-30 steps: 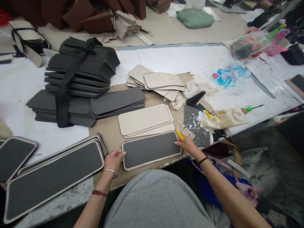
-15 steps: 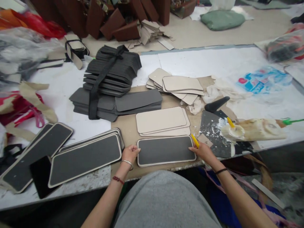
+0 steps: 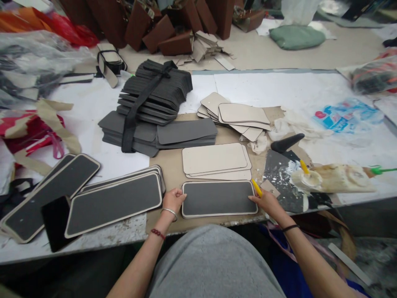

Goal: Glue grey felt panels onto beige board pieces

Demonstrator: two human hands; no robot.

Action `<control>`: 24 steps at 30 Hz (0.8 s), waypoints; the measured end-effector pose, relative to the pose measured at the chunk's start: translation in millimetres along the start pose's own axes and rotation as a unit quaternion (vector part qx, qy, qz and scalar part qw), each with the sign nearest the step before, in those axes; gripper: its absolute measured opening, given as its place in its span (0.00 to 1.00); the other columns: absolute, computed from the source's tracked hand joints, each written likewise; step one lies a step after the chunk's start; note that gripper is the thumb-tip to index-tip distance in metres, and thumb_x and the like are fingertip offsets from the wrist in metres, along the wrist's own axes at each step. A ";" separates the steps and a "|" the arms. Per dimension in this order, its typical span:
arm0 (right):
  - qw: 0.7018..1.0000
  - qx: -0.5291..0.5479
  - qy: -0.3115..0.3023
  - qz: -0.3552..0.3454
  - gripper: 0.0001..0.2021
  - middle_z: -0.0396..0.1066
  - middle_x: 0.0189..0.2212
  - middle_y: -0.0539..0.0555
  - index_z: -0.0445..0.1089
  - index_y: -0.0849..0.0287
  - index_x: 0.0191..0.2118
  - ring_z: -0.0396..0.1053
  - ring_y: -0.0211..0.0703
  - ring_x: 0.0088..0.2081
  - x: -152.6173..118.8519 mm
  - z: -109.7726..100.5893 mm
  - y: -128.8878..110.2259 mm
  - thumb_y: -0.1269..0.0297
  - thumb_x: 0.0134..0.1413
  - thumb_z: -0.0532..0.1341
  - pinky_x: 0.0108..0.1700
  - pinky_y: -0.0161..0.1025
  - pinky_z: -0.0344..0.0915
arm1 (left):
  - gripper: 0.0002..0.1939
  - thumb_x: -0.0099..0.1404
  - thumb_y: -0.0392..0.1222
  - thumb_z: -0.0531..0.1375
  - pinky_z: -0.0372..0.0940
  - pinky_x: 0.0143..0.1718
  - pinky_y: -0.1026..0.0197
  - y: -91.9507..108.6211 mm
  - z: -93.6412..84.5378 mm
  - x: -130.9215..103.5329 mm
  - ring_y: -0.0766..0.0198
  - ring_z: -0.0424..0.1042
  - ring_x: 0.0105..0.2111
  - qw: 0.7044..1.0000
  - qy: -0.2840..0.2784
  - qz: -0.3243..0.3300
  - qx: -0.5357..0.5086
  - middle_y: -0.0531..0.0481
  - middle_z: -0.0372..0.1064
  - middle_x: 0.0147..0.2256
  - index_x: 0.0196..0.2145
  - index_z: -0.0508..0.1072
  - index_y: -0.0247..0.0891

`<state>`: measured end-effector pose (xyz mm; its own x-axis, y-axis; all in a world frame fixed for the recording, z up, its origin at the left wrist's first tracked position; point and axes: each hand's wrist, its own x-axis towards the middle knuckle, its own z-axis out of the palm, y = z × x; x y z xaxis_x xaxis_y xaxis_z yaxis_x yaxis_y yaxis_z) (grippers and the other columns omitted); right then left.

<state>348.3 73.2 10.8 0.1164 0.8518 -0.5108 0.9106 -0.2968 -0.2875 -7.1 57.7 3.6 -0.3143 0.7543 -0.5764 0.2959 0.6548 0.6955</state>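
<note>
A dark grey rectangular panel with a beige border (image 3: 219,198) lies flat in front of me, its rounded corners over another beige edge. At its left edge, my left hand (image 3: 174,200) is closed, thumb and fingertips on the border. My right hand (image 3: 267,200) holds a slim yellow-handled tool (image 3: 257,187), while its thumb rests on the panel's right edge. The tool's lower part is hidden in the hand. Just beyond the panel are stacked beige panels (image 3: 214,159). Left of my left hand sits a pile of bordered dark panels (image 3: 116,203).
Dark grey pieces tied with a black strap (image 3: 151,95) stand behind, near more beige pieces (image 3: 243,114). To the right are a white-smeared dark board (image 3: 277,169) and a glue-covered container (image 3: 341,178). A black phone-like slab (image 3: 56,223) lies at left; brown boxes (image 3: 173,37) stand far back.
The camera view has shifted slightly, so the table's things sit a little further right. Both hands stay at the panel's two ends, with hardly any movement against it.
</note>
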 end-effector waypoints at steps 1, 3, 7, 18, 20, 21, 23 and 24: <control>1.000 -0.009 0.000 0.001 0.08 0.67 0.21 0.52 0.64 0.58 0.26 0.66 0.43 0.26 -0.2 -0.1 -0.5 0.58 0.44 0.58 0.28 0.34 0.56 | 0.08 0.43 0.39 0.60 0.51 0.23 0.66 3.5 -0.1 -1.5 0.69 0.57 0.19 1.000 0.001 0.007 0.020 0.59 0.56 0.13 0.15 0.62 0.38; 0.999 -0.032 -0.003 0.000 0.09 0.69 0.24 0.54 0.66 0.59 0.30 0.68 0.44 0.29 -1.4 -0.1 -2.1 0.59 0.46 0.57 0.30 0.34 0.57 | 0.08 0.45 0.36 0.59 0.51 0.24 0.66 10.5 -0.3 -4.7 0.69 0.57 0.19 0.998 0.002 0.022 0.060 0.59 0.56 0.14 0.15 0.62 0.38; 0.998 -0.064 -0.009 0.000 0.11 0.70 0.27 0.57 0.66 0.61 0.35 0.69 0.46 0.32 -7.6 -2.6 -4.6 0.58 0.50 0.56 0.31 0.35 0.57 | 0.08 0.49 0.35 0.59 0.55 0.28 0.65 18.9 -3.1 -10.7 0.67 0.61 0.22 0.982 0.015 0.053 0.180 0.57 0.59 0.17 0.18 0.62 0.38; 0.965 0.192 0.168 -0.068 0.26 0.70 0.28 0.56 0.66 0.59 0.30 0.67 0.44 0.33 10.3 -63.7 -81.3 0.45 0.55 0.40 0.37 0.39 0.62 | 0.10 0.60 0.35 0.49 0.64 0.35 0.61 24.7 -1.9 31.1 0.64 0.68 0.30 0.915 0.114 0.310 0.231 0.49 0.68 0.28 0.28 0.69 0.37; 0.948 0.250 0.160 -0.111 0.26 0.68 0.25 0.54 0.65 0.59 0.30 0.67 0.42 0.29 24.8 -60.7 -118.0 0.43 0.53 0.41 0.33 0.39 0.63 | 0.12 0.62 0.33 0.47 0.65 0.40 0.58 25.5 6.7 48.3 0.62 0.69 0.35 0.896 0.135 0.366 0.213 0.46 0.70 0.33 0.35 0.71 0.36; 0.941 0.283 0.140 -0.119 0.26 0.67 0.23 0.53 0.64 0.59 0.30 0.66 0.41 0.26 31.8 -56.1 -137.2 0.42 0.53 0.42 0.30 0.38 0.63 | 0.13 0.61 0.33 0.48 0.65 0.43 0.57 25.0 11.4 55.6 0.61 0.69 0.38 0.885 0.140 0.391 0.210 0.44 0.71 0.36 0.37 0.70 0.36; 0.924 0.349 0.093 -0.123 0.24 0.64 0.21 0.51 0.62 0.59 0.30 0.64 0.39 0.22 44.5 -42.0 -174.9 0.41 0.51 0.45 0.25 0.37 0.63 | 0.12 0.60 0.34 0.51 0.64 0.47 0.54 22.2 20.3 65.7 0.59 0.68 0.43 0.867 0.135 0.428 0.217 0.42 0.70 0.40 0.40 0.70 0.36; 0.915 0.375 0.075 -0.129 0.23 0.64 0.20 0.50 0.62 0.59 0.30 0.64 0.38 0.21 49.9 -33.5 -192.3 0.41 0.50 0.47 0.24 0.36 0.64 | 0.11 0.60 0.35 0.52 0.64 0.48 0.52 19.9 24.1 68.4 0.58 0.67 0.45 0.860 0.128 0.441 0.224 0.42 0.69 0.42 0.40 0.70 0.36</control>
<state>192.3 187.3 67.7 0.0399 0.9684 -0.2464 0.3941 -0.2418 -0.8867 -0.9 123.4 -32.4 0.0388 0.9694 0.2423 0.8200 -0.1695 0.5468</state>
